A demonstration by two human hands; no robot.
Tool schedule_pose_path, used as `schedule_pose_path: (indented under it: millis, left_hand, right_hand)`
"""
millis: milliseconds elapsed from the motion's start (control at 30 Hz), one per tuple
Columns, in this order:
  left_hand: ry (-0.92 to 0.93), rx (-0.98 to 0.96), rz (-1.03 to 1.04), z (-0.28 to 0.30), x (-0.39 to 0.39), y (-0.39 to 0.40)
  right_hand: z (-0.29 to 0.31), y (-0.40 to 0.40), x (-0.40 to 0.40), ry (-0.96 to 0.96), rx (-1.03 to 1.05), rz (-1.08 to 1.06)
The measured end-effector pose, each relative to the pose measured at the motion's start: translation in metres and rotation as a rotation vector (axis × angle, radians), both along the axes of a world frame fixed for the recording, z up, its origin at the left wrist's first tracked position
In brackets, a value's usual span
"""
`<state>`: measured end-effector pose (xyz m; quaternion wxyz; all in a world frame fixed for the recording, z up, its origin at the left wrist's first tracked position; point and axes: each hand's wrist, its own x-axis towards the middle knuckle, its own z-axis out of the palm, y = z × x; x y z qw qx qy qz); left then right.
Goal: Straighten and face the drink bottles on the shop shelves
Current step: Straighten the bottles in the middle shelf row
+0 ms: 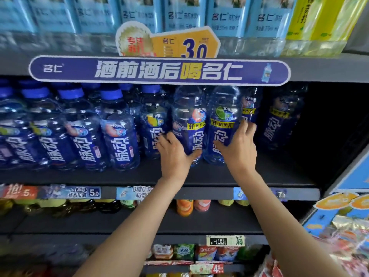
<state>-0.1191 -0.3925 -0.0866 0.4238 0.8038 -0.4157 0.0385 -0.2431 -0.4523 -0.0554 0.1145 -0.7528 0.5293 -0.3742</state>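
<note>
- The left hand [175,154] wraps its fingers around the low part of a big blue bottle with a pink fruit picture [188,124]. The thumb curls under the front of it.
- The right hand [237,144] holds a second big blue bottle with a green lime picture [223,124]. Its fingers [248,126] spread around the right side of the bottle.
- The two big bottles stand upright, side by side and touching, on the dark middle shelf [249,176]. Their labels face forward, with white letters on dark blue.
- Left of the left fingers stands a row of smaller blue bottles [119,132] with blue caps. They look tilted, but the wide lens bends the picture, so it is hard to tell.
- Right of the right fingers stands one more blue bottle [279,120], set further back in the dark. Past it the shelf is bare and black, so there is open room on that side.
- In front of the fingers the shelf has a bare strip up to its front edge, where price tags [93,192] sit.
- A long purple sign [159,70] hangs just above the fingers and hides the tops of both big bottles.
- Above the sign, light blue bottles [179,15] are cut off at the top edge and blurry.
- Below the arms, orange and pink bottle caps [192,206] peek out from the lower shelf. The rest of them is hidden.
</note>
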Motion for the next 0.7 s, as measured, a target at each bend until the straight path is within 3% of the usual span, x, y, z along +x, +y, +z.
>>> schedule_pose_path:
  millis: [67,133,233,333,433,500,700]
  left_hand:
    - [0.012,-0.023,-0.031,0.003,0.0,0.005]
    - [-0.018,-0.168,-0.061,0.006,0.008,0.021]
    - [-0.108,-0.465,0.068,0.013,0.035,0.051]
    - [-0.065,-0.59,0.218,0.021,0.069,0.074]
    - [0.053,-0.416,0.27,0.014,0.086,0.083]
    - [0.035,-0.284,0.264,0.004,0.088,0.086]
    - [-0.042,-0.23,0.268,0.003,0.094,0.085]
  right_hand:
    - [0.001,0.024,0.008,-0.146,-0.217,-0.02]
    - [0.007,0.046,0.024,-0.235,-0.358,0.148]
    - [0.019,0.059,0.066,-0.109,-0.344,0.439]
    - [0.027,0.056,0.114,0.056,-0.208,0.445]
    - [0.028,0.048,0.146,0.191,-0.05,0.341]
    - [0.028,0.045,0.156,0.184,-0.019,0.285]
    - [0.028,0.053,0.155,0.157,-0.039,0.284]
